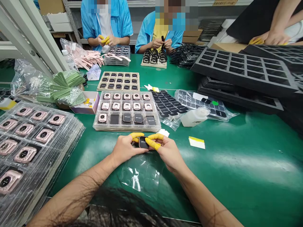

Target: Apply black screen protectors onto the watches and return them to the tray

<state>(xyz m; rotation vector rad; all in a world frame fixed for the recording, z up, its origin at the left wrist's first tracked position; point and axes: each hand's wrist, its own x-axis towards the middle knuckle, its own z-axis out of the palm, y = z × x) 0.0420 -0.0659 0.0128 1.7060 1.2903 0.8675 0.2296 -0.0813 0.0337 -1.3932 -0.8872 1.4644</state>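
Observation:
Between both hands I hold a smartwatch case (pixel 143 142), its black printed face turned up. My left hand (pixel 126 147) grips its left side, with yellow finger cots on the fingertips. My right hand (pixel 165 148), also in yellow finger cots, pinches the right side, a finger lying across the face. Just beyond is a clear plastic tray (pixel 96 121) of watch cases; most show pink backs, several in the front row show black faces, and one front pocket holds no case. Below my hands a clear plastic sheet (pixel 146 179) lies on the green table (pixel 227 183).
At left rises a stack of trays (pixel 68 138) with pink watch cases. Right of centre are a white bottle (pixel 195 117), black film sheets (pixel 169 104) and a yellow-edged card (pixel 197 142). Black foam trays (pixel 246 67) pile at far right. Two co-workers in blue sit opposite.

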